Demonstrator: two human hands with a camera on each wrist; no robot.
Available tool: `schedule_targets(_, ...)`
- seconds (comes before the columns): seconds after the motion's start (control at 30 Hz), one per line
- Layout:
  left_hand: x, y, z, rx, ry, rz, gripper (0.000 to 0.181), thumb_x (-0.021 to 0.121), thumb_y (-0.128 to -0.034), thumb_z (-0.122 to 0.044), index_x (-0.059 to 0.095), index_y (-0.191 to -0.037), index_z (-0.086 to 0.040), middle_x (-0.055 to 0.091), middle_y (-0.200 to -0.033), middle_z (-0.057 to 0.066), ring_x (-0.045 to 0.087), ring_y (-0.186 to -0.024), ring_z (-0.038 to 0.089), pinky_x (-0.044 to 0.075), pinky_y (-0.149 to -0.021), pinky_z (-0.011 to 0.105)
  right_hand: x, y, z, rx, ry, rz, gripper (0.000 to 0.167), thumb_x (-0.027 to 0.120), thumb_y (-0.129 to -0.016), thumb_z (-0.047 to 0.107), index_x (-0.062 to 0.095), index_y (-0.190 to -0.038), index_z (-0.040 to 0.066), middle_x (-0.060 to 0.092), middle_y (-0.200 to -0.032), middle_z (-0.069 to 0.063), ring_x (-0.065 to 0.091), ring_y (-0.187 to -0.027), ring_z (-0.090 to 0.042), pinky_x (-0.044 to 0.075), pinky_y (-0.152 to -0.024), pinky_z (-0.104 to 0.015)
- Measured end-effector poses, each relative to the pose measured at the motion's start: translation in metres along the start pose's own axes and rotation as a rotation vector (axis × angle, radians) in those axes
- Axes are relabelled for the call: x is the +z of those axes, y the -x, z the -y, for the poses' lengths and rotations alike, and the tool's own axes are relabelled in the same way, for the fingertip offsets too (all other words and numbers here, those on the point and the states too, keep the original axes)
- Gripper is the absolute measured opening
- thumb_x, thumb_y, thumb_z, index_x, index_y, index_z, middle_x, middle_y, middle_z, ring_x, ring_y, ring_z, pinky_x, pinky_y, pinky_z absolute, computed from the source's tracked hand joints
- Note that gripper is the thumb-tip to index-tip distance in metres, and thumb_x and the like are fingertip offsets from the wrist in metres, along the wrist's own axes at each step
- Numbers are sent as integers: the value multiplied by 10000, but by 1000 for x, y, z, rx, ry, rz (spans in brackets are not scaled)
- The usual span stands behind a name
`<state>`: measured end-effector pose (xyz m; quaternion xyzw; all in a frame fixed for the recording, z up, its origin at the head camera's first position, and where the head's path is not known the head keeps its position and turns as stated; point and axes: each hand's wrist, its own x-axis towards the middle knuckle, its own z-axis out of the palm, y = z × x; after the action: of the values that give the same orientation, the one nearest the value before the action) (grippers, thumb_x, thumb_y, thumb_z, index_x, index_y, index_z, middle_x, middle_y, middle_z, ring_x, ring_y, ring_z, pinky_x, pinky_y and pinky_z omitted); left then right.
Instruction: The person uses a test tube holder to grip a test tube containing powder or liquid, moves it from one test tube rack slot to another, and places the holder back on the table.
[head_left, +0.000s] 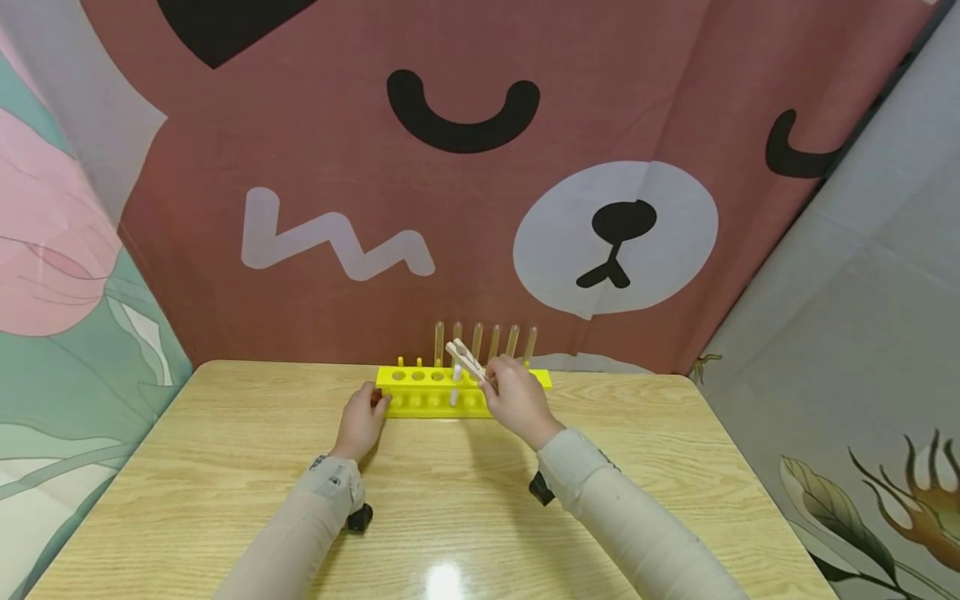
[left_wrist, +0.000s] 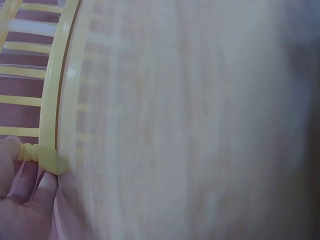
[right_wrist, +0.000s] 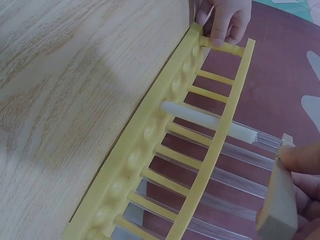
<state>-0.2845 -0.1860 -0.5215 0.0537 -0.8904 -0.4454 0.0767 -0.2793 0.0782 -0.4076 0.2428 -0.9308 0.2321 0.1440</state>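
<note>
On the table stands a yellow test tube rack (head_left: 405, 377). My left hand (head_left: 362, 423) pinches the post at the rack's left end, as the left wrist view shows up close. In my right hand (head_left: 519, 402) is a wooden test tube clamp (head_left: 467, 360), held between thumb and fingers above the rack. One upright test tube (right_wrist: 207, 120) with white contents sits in a rack hole. The clamp's tip meets the upper end of this tube; whether it grips the glass I cannot tell. Several clear test tubes (head_left: 439, 340) are upside down on pegs at the rack's back.
The wooden table (head_left: 442, 508) reaches toward me in front of the rack. Right behind it hangs a brown cloth (head_left: 337, 325) with a printed bear face. Patterned cloth also hangs at the left and right sides. A dark wrist camera (head_left: 360, 518) sits under my left wrist.
</note>
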Motion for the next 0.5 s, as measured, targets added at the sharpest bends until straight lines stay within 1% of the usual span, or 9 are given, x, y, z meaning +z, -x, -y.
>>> schedule_targets(0.23,0,0,1,12,5,1,281,527,-1065,-153,531,-1257,53,600,-1178,254,581,-1097,374,495,-946,508,-2,0,1,7,3,-9,96,725,-937,77,638,-918,39,584,-850,-51,499,-632,-143,461,-535,-280)
schedule_targets(0.5,0,0,2,14,2,-5,270,531,-1064,-155,533,-1241,49,601,-1173,253,583,-1092,374,495,-946,506,-2,1,-1,-18,5,-33,106,734,-921,52,629,-908,41,598,-866,-62,497,-637,-142,466,-551,-283)
